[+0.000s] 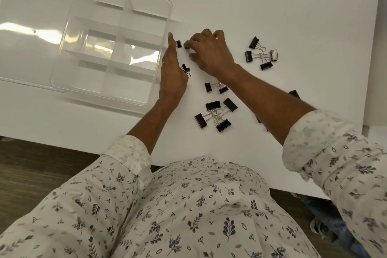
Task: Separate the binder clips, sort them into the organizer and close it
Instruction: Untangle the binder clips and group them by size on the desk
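- My left hand lies flat-fingered, touching a small clip beside the clear organizer.
- My right hand pinches another small clip (mostly hidden).
- Linked clip clusters lie nearer on the surface.

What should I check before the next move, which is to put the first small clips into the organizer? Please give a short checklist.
1. Organizer open, lid off: ok.
2. Compartments free: ok, no clips show inside.
3. Small clip between left hand and right hand is separated: cannot tell, fingers hide part of it.
4. Four-clip cluster separated: not ok, handles interlocked.
5. Far cluster separated: not ok.
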The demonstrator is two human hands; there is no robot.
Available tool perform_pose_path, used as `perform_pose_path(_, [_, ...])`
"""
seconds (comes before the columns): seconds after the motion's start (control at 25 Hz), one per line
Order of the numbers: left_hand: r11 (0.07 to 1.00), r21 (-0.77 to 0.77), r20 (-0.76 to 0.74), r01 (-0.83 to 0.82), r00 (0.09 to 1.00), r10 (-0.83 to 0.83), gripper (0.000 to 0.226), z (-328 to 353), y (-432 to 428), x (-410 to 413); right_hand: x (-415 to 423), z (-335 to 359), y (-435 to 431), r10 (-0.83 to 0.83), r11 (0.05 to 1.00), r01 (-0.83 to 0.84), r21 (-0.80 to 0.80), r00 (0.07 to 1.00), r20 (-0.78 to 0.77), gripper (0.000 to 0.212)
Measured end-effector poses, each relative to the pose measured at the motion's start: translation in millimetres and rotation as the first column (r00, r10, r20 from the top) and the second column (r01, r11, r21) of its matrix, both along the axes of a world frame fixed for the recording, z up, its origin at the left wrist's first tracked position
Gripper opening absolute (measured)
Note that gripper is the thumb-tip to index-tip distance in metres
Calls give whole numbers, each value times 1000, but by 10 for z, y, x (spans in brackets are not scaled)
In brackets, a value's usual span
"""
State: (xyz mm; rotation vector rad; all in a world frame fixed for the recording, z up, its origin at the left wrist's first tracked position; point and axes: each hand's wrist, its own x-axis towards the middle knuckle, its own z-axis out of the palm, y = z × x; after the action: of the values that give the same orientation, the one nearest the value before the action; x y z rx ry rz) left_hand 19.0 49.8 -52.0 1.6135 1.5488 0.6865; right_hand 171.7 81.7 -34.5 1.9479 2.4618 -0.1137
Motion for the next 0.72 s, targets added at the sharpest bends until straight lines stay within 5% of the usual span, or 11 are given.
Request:
perform_pose_path(0.24, [996,77,37,-45,998,43,71,-65,-333,-175,-22,-32,-9,65,994,-62,92,997,-31,5])
perform_pose_path(0.64, [997,77,37,25,999,-28,69,-109,-496,-260,-25,62,-349,112,994,-108,35,981,-159,20])
perform_pose_path(0.72, [991,117,20,65,997,-68,66,-147,-553,-293,-30,40,-214,80,996,-76,35,988,-130,38])
